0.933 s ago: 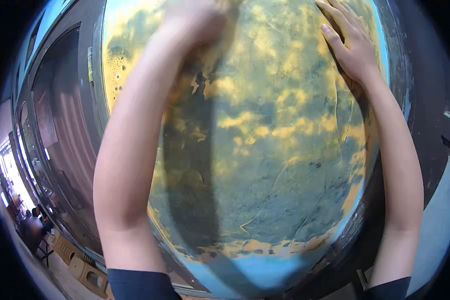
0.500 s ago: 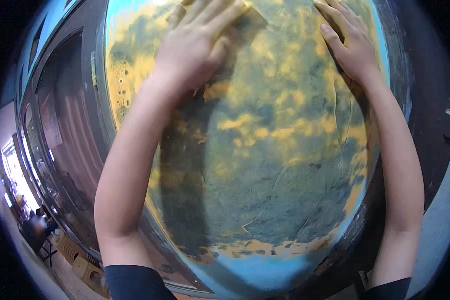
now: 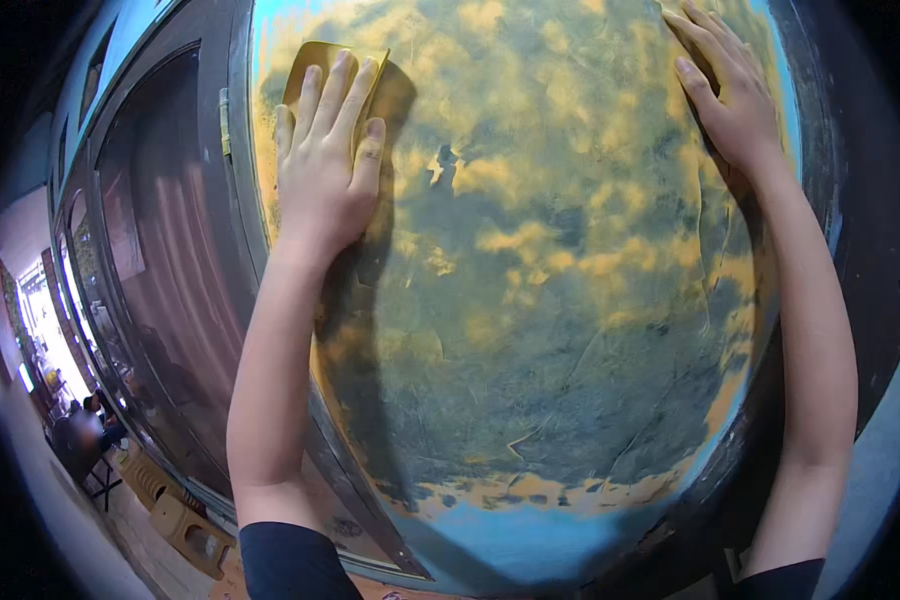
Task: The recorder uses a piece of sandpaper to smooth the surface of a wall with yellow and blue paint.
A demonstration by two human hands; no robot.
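Observation:
My left hand [image 3: 327, 165] holds a folded yellow sheet of sandpaper [image 3: 315, 62] flat against the upper left of a panel [image 3: 530, 340]. Its fingers stretch over the sheet, and the sheet's edges curl up past the fingertips. Patchy yellow and dark grey-green cover the panel, with blue along its sides and bottom. Cracks and small chipped spots show on it. My right hand [image 3: 735, 95] rests at the panel's upper right edge, fingers apart, with nothing seen in it.
Left of the panel runs a dark frame with a brass-coloured hinge [image 3: 225, 122] and a glazed door [image 3: 165, 220] with a pinkish curtain behind it. Brown plastic stools [image 3: 190, 535] stand at lower left, near a seated person [image 3: 85, 430]. A dark frame borders the panel's right side.
My left hand has slid left and a little down with the sandpaper, uncovering a chipped patch. My right hand stays at the right edge. The whole view has shifted slightly.

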